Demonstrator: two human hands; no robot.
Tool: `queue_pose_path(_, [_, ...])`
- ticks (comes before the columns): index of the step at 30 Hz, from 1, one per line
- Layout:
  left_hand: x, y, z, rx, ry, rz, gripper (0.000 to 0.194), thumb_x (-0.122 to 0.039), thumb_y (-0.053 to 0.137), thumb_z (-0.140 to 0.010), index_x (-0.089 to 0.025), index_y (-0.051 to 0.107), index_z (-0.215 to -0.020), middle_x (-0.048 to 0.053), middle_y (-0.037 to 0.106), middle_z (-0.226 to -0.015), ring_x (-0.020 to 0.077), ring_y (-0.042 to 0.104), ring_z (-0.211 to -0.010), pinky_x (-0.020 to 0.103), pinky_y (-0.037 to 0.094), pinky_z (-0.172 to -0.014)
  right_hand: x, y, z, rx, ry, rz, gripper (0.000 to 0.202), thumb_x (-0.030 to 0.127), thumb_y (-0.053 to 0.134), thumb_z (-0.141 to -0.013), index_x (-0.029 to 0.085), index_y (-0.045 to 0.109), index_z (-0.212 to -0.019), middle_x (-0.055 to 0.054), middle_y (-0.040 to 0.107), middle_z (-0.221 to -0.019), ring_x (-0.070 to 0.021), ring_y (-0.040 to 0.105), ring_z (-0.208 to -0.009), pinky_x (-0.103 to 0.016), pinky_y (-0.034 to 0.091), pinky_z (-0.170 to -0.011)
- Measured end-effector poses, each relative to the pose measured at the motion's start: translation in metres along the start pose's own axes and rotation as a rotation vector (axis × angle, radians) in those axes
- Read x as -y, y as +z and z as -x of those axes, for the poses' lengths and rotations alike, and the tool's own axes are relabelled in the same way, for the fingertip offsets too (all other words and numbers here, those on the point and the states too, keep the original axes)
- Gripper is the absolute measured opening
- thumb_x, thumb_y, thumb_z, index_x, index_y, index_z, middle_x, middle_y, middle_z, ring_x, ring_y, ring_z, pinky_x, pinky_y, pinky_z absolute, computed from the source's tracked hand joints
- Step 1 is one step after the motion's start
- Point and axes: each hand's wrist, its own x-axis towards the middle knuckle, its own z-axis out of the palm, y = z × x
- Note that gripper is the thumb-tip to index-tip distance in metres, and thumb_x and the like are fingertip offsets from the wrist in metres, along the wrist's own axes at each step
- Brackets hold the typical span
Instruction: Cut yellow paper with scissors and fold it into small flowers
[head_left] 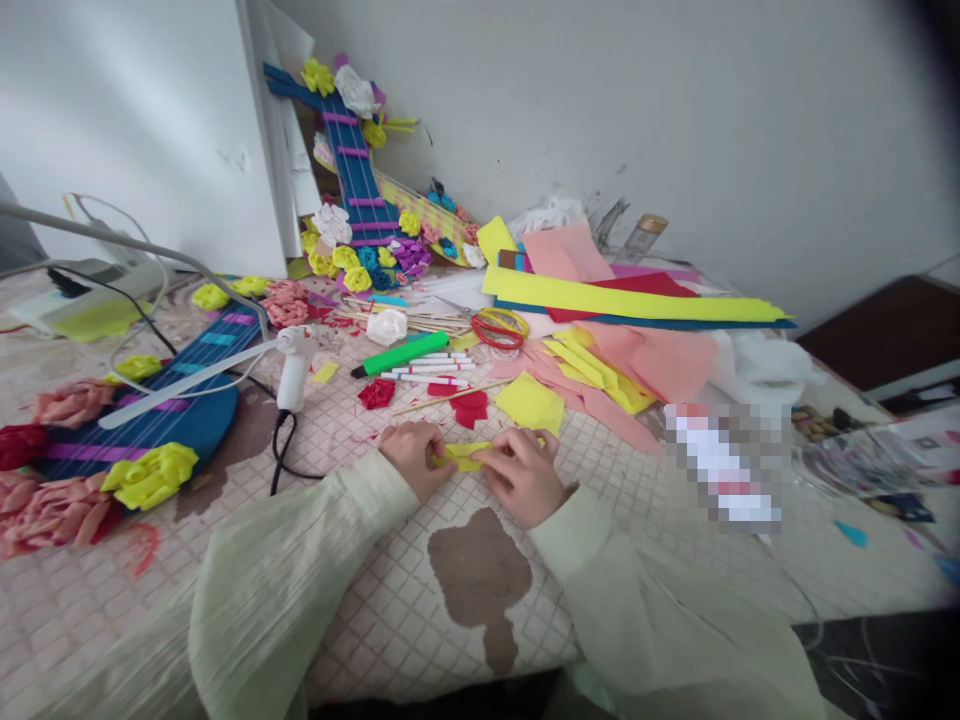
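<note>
My left hand is closed on the left end of a small folded strip of yellow crepe paper. At the strip's other end, the fingers of my right hand pinch it, so it stretches between both hands just above the table. Behind my right hand lies a flat yellow paper square. Scraps of red paper and a crumpled red paper flower rest beyond my left hand, beside a thin wooden stick.
A white glue gun with a black cord stands left of my hands. Farther back are a green marker, slim white pens, scissors and crepe paper strips. Blue paper guitars with paper flowers are at left and back.
</note>
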Motion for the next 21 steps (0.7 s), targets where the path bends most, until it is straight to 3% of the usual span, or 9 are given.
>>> queue_pose_path(5, [0.003,0.002,-0.001,0.0,0.007,0.009,0.017,-0.031,0.056,-0.057,-0.018,0.045,-0.057,-0.004,0.044,-0.052,0.0124,0.044,-0.055,0.024,0.028,-0.053,0.004,0.0,0.001,0.056,-0.188,0.062,0.028,0.013,0.053,-0.073,0.037,0.061,-0.084,0.002,0.049,-0.071,-0.0139,0.04,-0.074,-0.035,0.018,-0.075])
queue_pose_path(10, [0.005,0.003,-0.001,0.025,-0.01,0.024,0.017,-0.031,0.056,-0.056,-0.018,0.046,-0.058,-0.004,0.045,-0.054,0.0124,0.044,-0.057,0.024,0.028,-0.054,0.0,-0.001,0.004,0.038,-0.154,0.066,0.024,0.017,0.056,-0.071,0.038,0.063,-0.081,0.002,0.049,-0.072,-0.0146,0.038,-0.076,-0.036,0.017,-0.074])
queue_pose_path(16, [0.004,0.003,-0.002,0.054,-0.056,0.044,0.018,-0.033,0.056,-0.056,-0.018,0.047,-0.059,-0.005,0.046,-0.055,0.0123,0.044,-0.059,0.026,0.028,-0.058,-0.007,-0.004,0.01,-0.073,-0.089,0.015,0.02,0.012,0.056,-0.064,0.029,0.066,-0.067,0.001,0.05,-0.065,-0.0138,0.04,-0.071,-0.036,0.019,-0.073])
queue_pose_path(21, [0.003,0.001,-0.002,0.063,-0.062,0.07,0.016,-0.031,0.055,-0.056,-0.018,0.047,-0.058,-0.005,0.046,-0.055,0.012,0.044,-0.059,0.026,0.028,-0.06,-0.009,-0.005,0.011,-0.095,-0.053,-0.011,0.022,0.01,0.055,-0.06,0.028,0.066,-0.064,0.001,0.05,-0.062,-0.0137,0.042,-0.068,-0.036,0.02,-0.072])
